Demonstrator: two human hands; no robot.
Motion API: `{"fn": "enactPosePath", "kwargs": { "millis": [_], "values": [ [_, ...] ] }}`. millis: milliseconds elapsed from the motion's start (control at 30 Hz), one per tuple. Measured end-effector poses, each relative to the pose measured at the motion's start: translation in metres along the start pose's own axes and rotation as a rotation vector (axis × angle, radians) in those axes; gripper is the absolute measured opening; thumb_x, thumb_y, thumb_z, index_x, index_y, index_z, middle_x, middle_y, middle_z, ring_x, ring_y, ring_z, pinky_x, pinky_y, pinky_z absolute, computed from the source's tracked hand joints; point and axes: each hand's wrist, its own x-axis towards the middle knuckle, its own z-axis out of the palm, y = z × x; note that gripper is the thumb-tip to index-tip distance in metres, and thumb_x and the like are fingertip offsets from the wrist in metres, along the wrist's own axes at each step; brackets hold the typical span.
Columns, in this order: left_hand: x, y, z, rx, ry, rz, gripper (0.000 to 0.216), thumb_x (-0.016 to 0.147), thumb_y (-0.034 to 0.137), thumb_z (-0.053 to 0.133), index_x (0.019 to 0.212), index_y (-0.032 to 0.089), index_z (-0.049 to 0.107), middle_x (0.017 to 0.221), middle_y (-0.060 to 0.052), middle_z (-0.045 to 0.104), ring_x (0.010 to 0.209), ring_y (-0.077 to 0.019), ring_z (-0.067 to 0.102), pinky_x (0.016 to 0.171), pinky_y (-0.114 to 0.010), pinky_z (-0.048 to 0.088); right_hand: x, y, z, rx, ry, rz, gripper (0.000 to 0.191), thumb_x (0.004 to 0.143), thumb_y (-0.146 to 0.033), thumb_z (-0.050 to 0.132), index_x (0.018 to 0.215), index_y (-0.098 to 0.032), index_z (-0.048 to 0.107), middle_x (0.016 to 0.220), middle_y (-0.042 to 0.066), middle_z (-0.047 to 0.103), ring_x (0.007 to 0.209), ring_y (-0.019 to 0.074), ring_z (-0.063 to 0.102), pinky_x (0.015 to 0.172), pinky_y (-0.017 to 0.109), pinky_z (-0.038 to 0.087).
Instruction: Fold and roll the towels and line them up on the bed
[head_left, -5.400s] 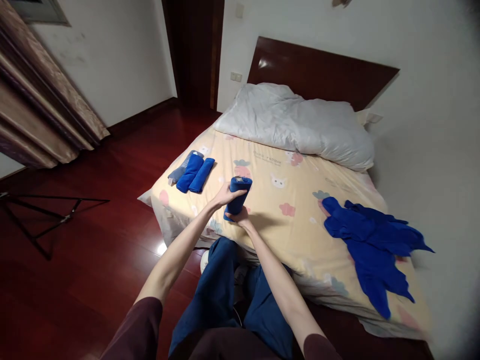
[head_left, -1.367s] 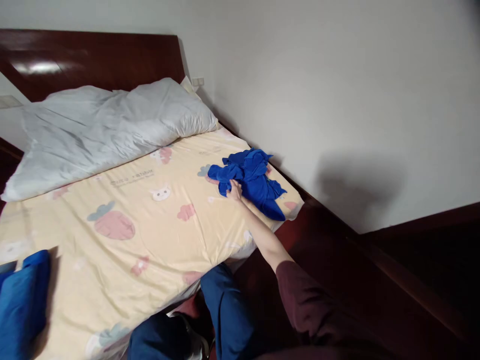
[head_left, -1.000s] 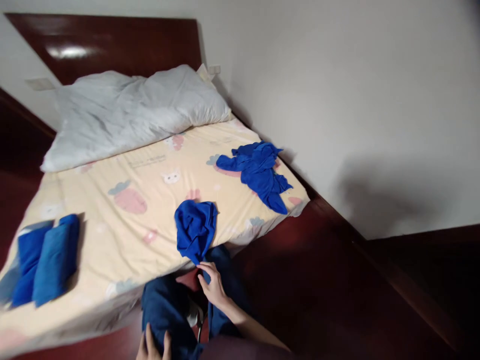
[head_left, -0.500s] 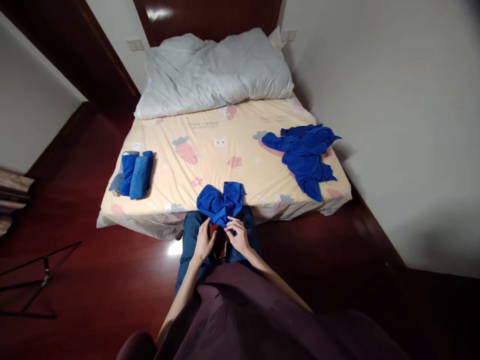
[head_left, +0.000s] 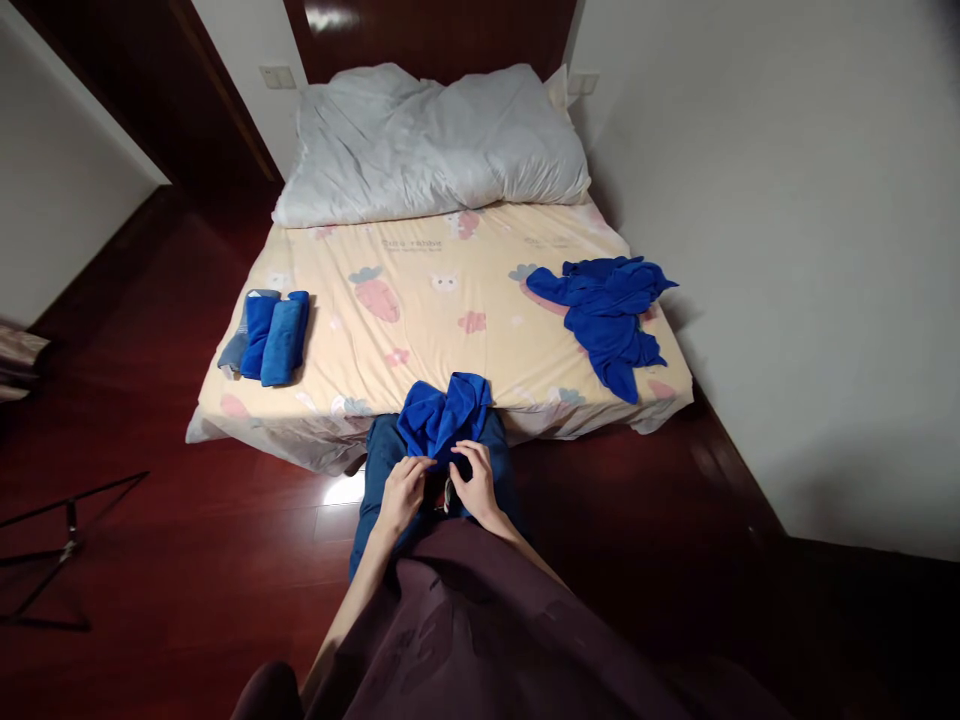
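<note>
Fingers of left hand and right hand closed on hem of blue cloth at six o'clock of bed; soft, limp, likely best taken at corners.

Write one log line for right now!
left hand: grips blue cloth | right hand: grips blue cloth | blue cloth: crumpled at bed edge | rolled cloths: left | loose pile: right

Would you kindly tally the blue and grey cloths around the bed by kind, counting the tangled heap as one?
rolled blue cloths: 2
rolled grey cloth: 1
loose blue cloth, held by left hand and right hand: 1
blue heap: 1
Total: 5
</note>
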Motion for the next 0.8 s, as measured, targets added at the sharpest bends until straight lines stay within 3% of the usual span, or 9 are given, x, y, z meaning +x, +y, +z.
{"fn": "enactPosePath", "kwargs": {
  "millis": [100,200,367,533,667,800],
  "values": [
    [-0.008,0.009,-0.01,0.034,-0.001,0.087,0.037,0.104,0.014,0.039,0.119,0.022,0.071,0.11,-0.008,0.075,0.098,-0.0196,0.068,0.087,-0.034,0.056,0.012,-0.008,-0.005,-0.018,-0.213,-0.123,0.037,0.092,-0.01,0.062,0.123,-0.027,0.074,0.136,0.008,0.07,0.136,0.0266,0.056,0.116,0.049,0.045],
    [-0.013,0.015,-0.019,0.058,-0.055,0.062,0.04,0.105,0.016,0.036,0.124,0.022,0.071,0.115,-0.01,0.075,0.101,-0.0213,0.069,0.088,-0.037,0.056,0.02,-0.011,-0.005,0.0,-0.293,-0.16,0.035,0.093,-0.006,0.057,0.113,-0.027,0.077,0.119,0.006,0.077,0.129,0.0261,0.062,0.111,0.049,0.048],
    [-0.019,0.013,-0.032,0.058,-0.081,-0.055,0.044,0.104,0.018,0.036,0.133,0.023,0.068,0.128,-0.012,0.072,0.108,-0.0244,0.07,0.096,-0.041,0.058,0.024,-0.014,-0.018,0.015,-0.186,-0.089,0.021,0.098,-0.016,0.058,0.105,-0.025,0.076,0.109,0.008,0.076,0.113,0.0254,0.069,0.104,0.046,0.052],
    [-0.02,0.013,-0.047,-0.036,-0.074,-0.056,0.038,0.107,0.026,0.039,0.128,0.024,0.071,0.114,-0.011,0.073,0.102,-0.0226,0.071,0.091,-0.035,0.058,0.02,-0.027,-0.05,0.058,-0.136,-0.154,0.014,0.101,-0.022,0.061,0.094,-0.025,0.072,0.094,0.006,0.074,0.095,0.0222,0.07,0.09,0.039,0.056],
    [-0.015,0.028,-0.052,-0.12,-0.222,-0.043,0.034,0.108,0.037,0.045,0.12,0.023,0.073,0.097,-0.008,0.072,0.088,-0.0206,0.071,0.081,-0.03,0.057,0.013,-0.036,-0.079,0.014,-0.12,-0.212,0.013,0.101,-0.02,0.06,0.096,-0.024,0.071,0.092,0.006,0.072,0.089,0.0209,0.069,0.084,0.037,0.057],
    [-0.01,0.044,-0.043,-0.232,-0.384,0.02,0.037,0.107,0.046,0.047,0.115,0.021,0.073,0.094,-0.009,0.072,0.084,-0.021,0.072,0.079,-0.031,0.057,0.012,-0.036,-0.11,-0.038,0.047,-0.242,0.01,0.1,-0.018,0.059,0.098,-0.023,0.067,0.092,0.006,0.071,0.086,0.0201,0.07,0.079,0.036,0.059]
  ]
}}
